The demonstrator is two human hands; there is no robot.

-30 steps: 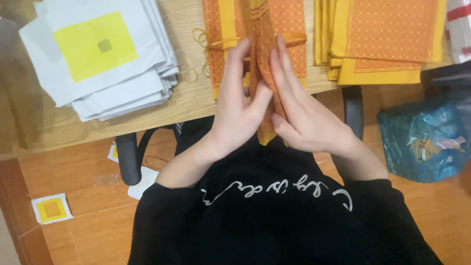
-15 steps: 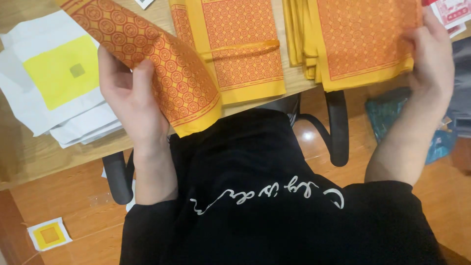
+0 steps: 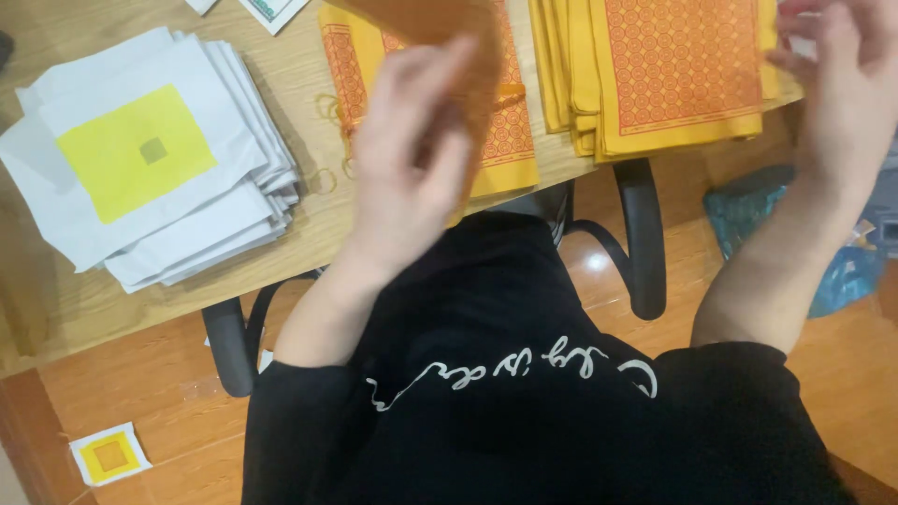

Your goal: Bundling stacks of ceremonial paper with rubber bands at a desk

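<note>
L hand fingers pinch a blurred orange cloth, held above the desk edge. R hand is raised w/ fingers loosely open, holding nothing, just beside the orange-yellow cloth stack. White paper pile lies well to the left.

I take this for a small home workroom or packing corner: a light wooden table carries stacks of orange patterned cloths and a pile of white sheets with yellow squares, a black swivel chair stands on polished reddish wood floor, and a blue bag sits beside it.
</note>
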